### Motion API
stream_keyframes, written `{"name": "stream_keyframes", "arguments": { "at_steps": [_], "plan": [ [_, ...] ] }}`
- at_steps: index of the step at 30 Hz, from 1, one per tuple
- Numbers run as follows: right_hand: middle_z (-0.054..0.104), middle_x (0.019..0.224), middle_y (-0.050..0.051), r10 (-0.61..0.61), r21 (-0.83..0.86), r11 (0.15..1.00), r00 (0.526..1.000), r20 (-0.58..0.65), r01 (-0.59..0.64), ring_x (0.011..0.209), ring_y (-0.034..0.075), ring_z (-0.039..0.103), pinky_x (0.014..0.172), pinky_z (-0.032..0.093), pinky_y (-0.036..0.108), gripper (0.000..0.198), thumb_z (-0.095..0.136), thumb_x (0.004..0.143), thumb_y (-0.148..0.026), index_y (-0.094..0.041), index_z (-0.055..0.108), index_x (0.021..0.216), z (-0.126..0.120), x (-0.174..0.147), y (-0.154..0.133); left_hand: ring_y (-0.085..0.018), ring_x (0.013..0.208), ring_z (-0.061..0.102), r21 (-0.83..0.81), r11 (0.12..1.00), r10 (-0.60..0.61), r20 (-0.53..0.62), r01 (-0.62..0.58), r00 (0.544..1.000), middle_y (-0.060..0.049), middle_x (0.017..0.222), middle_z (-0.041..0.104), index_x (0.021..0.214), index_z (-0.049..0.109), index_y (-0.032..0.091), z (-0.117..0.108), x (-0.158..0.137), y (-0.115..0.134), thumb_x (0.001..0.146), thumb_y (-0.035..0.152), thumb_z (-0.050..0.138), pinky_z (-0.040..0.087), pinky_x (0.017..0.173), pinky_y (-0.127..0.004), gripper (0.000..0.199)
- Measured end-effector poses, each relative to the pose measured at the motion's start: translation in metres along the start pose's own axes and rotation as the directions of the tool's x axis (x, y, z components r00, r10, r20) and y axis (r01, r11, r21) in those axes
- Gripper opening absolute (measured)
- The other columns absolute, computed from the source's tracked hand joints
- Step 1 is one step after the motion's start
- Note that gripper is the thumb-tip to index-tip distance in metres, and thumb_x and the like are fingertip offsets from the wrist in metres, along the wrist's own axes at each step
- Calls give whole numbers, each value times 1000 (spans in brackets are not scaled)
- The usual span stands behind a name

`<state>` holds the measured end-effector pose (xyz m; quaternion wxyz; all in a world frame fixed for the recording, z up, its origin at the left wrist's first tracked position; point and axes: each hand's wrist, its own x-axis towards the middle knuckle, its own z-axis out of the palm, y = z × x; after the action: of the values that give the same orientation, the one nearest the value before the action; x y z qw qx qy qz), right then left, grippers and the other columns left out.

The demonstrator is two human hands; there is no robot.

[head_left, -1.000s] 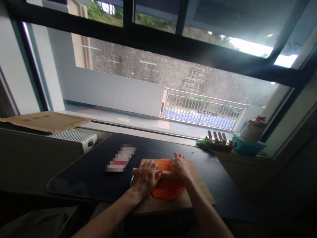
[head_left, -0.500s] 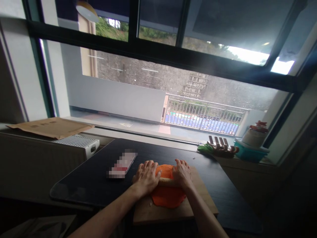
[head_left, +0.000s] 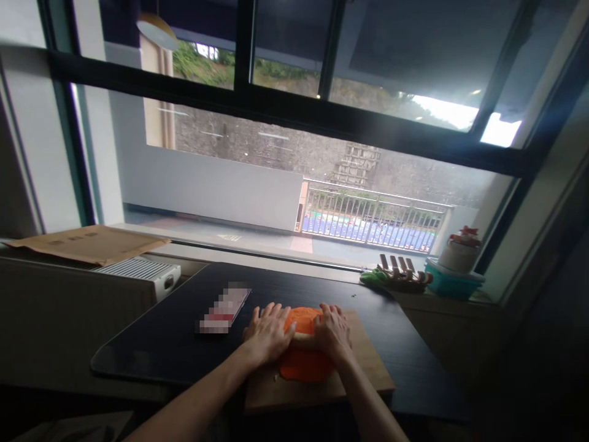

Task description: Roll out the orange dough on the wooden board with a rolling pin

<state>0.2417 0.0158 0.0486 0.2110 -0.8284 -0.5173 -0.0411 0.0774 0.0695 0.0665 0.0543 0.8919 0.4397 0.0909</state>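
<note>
Orange dough (head_left: 307,367) beneath rolling pin (head_left: 304,339) on wooden board (head_left: 367,357). Topped by left hand (head_left: 268,335) and right hand (head_left: 333,331), fingers loosely extended toward far side.

The left hand (head_left: 268,336) now covers one end of the rolling pin (head_left: 304,339).

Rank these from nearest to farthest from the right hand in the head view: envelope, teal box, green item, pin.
1. Pin: under the right hand, across the board.
2. Green item: ahead and right, on the sill.
3. Teal box: farther right on the sill.
4. Envelope: far left, beyond the table.
</note>
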Motion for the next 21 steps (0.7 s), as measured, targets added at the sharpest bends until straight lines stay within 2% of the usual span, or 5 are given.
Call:
{"name": "stream_keyframes", "arguments": {
  "at_steps": [3,6,10,16,21],
  "plan": [
    [59,125,8,12,6,1000,1000,-20,-12,127,24,41,105,28,35,39,38,89,-28,-20,60,120,-1,-14,-1,-30,139,28,-5,999,39,-20,-39,999,-14,148,39,141,41,16,-3,-12,1,91,47,25,15,113,-55,60],
    [62,119,9,35,15,999,999,-8,-35,123,25,45,103,29,36,37,40,87,-27,-20,63,115,-1,-13,-2,-30,140,26,-14,1000,17,11,-16,1000,-14,148,39,141,41,16,-4,-9,1,90,49,24,14,113,-56,62],
    [64,113,10,63,21,998,998,7,-63,117,27,49,99,33,38,34,44,84,-26,-20,64,111,1,7,-3,-32,139,27,-8,999,-45,64,46,997,-14,146,41,140,41,16,-1,17,-2,88,50,24,14,112,-58,65],
    [64,112,12,86,23,996,996,-6,-86,115,27,51,95,37,38,32,47,82,-20,-19,64,108,10,45,-4,-33,138,30,-42,994,-101,66,104,993,-16,144,43,141,39,12,8,66,-14,84,50,30,21,109,-59,69],
    [64,110,12,109,23,994,994,9,-110,112,27,54,93,40,39,30,48,81,-17,-19,65,105,15,57,-4,-32,134,36,-46,994,-100,74,103,992,-17,142,46,140,39,11,9,81,-18,83,48,31,24,107,-59,68]
  ]
}}
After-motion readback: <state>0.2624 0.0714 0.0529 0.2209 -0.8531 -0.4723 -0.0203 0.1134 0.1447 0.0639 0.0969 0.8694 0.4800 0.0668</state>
